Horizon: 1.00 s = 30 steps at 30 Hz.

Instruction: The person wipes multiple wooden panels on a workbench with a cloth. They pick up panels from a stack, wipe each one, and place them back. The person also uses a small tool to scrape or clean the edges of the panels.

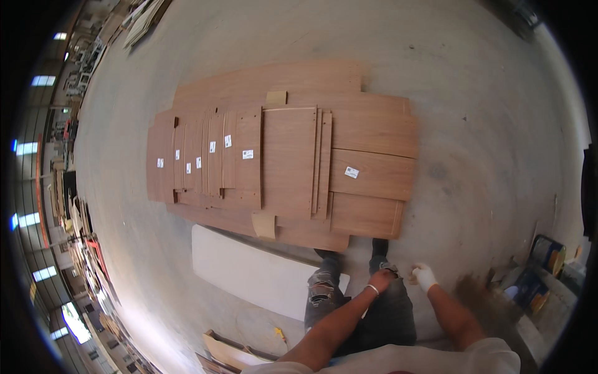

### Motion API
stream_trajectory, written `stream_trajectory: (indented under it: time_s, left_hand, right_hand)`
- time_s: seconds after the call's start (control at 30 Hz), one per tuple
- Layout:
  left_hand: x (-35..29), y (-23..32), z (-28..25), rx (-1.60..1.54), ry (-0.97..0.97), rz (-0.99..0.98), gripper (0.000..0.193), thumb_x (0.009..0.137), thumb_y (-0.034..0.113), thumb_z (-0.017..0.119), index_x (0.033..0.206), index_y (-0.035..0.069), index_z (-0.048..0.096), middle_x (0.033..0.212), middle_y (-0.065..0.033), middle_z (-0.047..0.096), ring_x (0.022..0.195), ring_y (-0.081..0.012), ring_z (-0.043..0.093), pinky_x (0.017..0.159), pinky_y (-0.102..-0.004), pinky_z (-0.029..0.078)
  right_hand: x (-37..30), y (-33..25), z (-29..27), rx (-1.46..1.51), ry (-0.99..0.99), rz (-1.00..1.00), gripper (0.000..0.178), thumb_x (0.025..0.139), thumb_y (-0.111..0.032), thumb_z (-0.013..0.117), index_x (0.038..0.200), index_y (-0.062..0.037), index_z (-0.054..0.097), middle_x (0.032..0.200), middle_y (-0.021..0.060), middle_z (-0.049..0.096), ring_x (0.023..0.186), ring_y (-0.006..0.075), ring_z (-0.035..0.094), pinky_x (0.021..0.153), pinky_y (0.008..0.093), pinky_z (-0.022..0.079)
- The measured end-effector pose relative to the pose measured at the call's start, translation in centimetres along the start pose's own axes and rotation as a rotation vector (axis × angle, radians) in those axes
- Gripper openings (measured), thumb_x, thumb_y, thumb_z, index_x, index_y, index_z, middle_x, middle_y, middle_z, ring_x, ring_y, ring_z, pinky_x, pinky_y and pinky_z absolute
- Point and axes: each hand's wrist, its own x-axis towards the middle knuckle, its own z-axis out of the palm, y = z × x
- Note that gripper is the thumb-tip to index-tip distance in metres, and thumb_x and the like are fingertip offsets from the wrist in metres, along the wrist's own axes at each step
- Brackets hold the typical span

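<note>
My left hand (381, 280), with a white band at the wrist, is at the knee of my ripped dark jeans (389, 318); its fingers blend into the torn cloth. Just to the right, my right hand (423, 276) is held in the air in a white glove with bare fingertips. Its fingers are curled in, and anything inside them is too small to make out. In front of my feet, many brown wood-grain panels (289, 156) lie flat in overlapping layers. Several bear white labels (248, 154). Cardboard pieces (265, 225) stick out at the near and far edges.
A long pale board (249, 268) lies on the floor left of my legs. Nearer are a yellow item (280, 335) and a wooden piece (233, 352). Blue and dark boxes (531, 290) stand at the right. Boards (146, 25) and racks line the left side of the hall.
</note>
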Motion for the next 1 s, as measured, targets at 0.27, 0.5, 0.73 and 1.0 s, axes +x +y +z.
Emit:
stream_trajectory:
  time_s: [0.27, 0.5, 0.73, 1.0]
  left_hand:
    - [-0.9, 8.0, -3.8, 0.089, -0.155, 0.230, 0.032, 0.099, 0.023, 0.060, 0.122, 0.005, 0.071, 0.110, -0.0251, 0.074, 0.106, -0.0425, 0.070, 0.094, -0.0459, 0.055]
    - [0.1, -3.1, -19.2, 0.778, -0.238, -0.007, 0.036, 0.097, 0.028, 0.058, 0.120, 0.004, 0.072, 0.116, -0.0267, 0.073, 0.113, -0.0455, 0.068, 0.099, -0.0524, 0.054]
    - [-3.9, -6.8, -30.7, 1.295, -0.522, -0.313, 0.048, 0.094, 0.026, 0.055, 0.131, -0.001, 0.068, 0.139, -0.0271, 0.064, 0.131, -0.0426, 0.061, 0.111, -0.0495, 0.048]
    - [2.4, 0.7, -17.5, 1.180, -0.416, 0.316, 0.033, 0.097, 0.024, 0.053, 0.096, 0.000, 0.075, 0.104, -0.0294, 0.073, 0.103, -0.0468, 0.069, 0.096, -0.0538, 0.053]
  right_hand:
    - [-4.4, 15.9, -0.4, 0.422, 0.156, 0.273, 0.046, 0.095, -0.001, 0.052, 0.141, -0.0025, 0.058, 0.092, 0.0153, 0.069, 0.063, 0.0237, 0.063, 0.055, 0.0363, 0.051]
    - [-9.8, 23.4, 10.9, -0.026, 0.263, -0.258, 0.035, 0.097, -0.013, 0.053, 0.122, 0.0013, 0.073, 0.102, 0.0183, 0.075, 0.095, 0.0285, 0.071, 0.087, 0.0372, 0.055]
    - [-20.5, 24.2, 15.2, 0.349, 0.515, 0.028, 0.043, 0.091, -0.008, 0.056, 0.131, 0.0024, 0.064, 0.112, 0.0176, 0.073, 0.107, 0.0308, 0.069, 0.098, 0.0395, 0.052]
    - [-19.6, 29.4, 17.4, 1.074, 0.382, -0.060, 0.037, 0.089, 0.000, 0.058, 0.124, 0.0022, 0.067, 0.095, 0.0085, 0.067, 0.076, 0.0139, 0.062, 0.065, 0.0249, 0.049]
